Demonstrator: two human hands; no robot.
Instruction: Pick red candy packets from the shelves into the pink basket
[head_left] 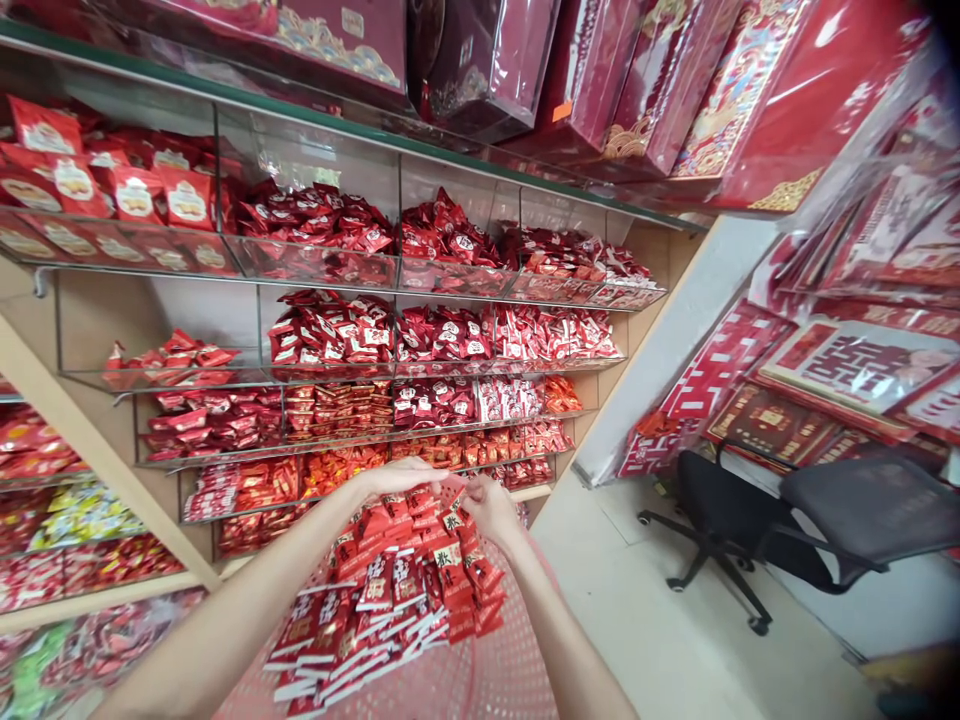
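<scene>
A pink perforated plastic basket [517,640] lies below me, heaped with small red candy packets [405,580], several with white edges or dark lettering on cream labels. My left hand [401,476] is over the basket's far side, back up, with its fingers pressed together and pointing right. Close beside it, my right hand [489,508] is closed in a pinch at the far right edge of the heap. What the fingertips hold is too small and partly hidden to make out. Both forearms reach over the basket's sides.
Ahead, a wooden shelf unit [660,270] carries clear bins of red packets [330,330]. Large red gift boxes [480,60] stand on the glass shelf above. A black wheeled office chair [750,510] is on the tiled floor at right, beside red decorations [855,360]. More packets [82,515] fill shelves at left.
</scene>
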